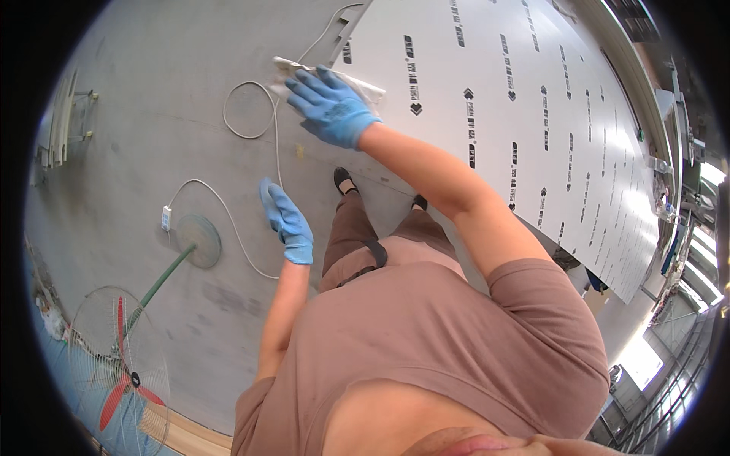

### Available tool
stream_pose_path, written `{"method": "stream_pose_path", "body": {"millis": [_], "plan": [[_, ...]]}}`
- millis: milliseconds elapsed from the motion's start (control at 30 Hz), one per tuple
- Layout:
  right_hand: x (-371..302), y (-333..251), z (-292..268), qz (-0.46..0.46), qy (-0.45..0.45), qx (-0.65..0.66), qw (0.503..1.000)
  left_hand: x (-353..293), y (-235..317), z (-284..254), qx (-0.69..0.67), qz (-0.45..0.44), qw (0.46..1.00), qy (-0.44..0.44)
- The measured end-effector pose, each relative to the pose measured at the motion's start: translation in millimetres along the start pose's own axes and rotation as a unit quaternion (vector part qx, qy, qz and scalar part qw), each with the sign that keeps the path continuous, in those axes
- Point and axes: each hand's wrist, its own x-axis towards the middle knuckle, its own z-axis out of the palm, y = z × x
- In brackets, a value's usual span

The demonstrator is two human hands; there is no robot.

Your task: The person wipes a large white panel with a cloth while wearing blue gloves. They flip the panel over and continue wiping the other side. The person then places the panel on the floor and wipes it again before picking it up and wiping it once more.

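Observation:
My right hand [331, 108], in a blue work glove, reaches out to the left end of a large white panel [449, 114] printed with rows of dark marks. Its fingers are spread flat over a narrow white strip-like piece [363, 85], partly hidden under the glove. Whether the palm presses on that piece I cannot tell. My left hand [287, 224], gloved in the same blue, hangs in front of my body over the grey floor. Its fingers are stretched out, with nothing visible in them.
A white cable [251, 138] loops across the grey floor [182, 45] to a power strip [166, 219]. At lower left stands a fan [133, 380] with red blades, a green pole and a round base [199, 242]. Metal racks [65, 125] stand at far left.

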Motion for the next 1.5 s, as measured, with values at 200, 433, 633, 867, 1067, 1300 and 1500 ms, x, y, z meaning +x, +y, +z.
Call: {"method": "stream_pose_path", "body": {"millis": [200,433,633,867,1067,1300,1500], "plan": [[-40,7,-31,-0.028,-0.046,0.001,0.999,39,-6,-15,0.004,-0.046,0.999,0.004],[-68,0,-68,-0.014,-0.072,0.022,0.997,66,-23,-24,-0.021,-0.074,0.996,0.039],[3,55,-12,-0.049,-0.095,0.043,0.993,87,-19,1,-0.054,-0.077,0.993,0.072],[33,209,-32,0.131,-0.059,-0.118,0.983,68,-6,10,-0.059,-0.081,0.990,0.098],[9,113,-25,0.063,-0.057,-0.089,0.992,57,9,45,-0.008,-0.085,0.993,0.080],[-75,40,-81,-0.055,-0.137,0.088,0.985,65,21,66,-0.062,-0.120,0.989,0.063],[-46,35,-49,-0.069,-0.121,0.066,0.988,62,2,49,-0.021,-0.174,0.981,0.085]]}}
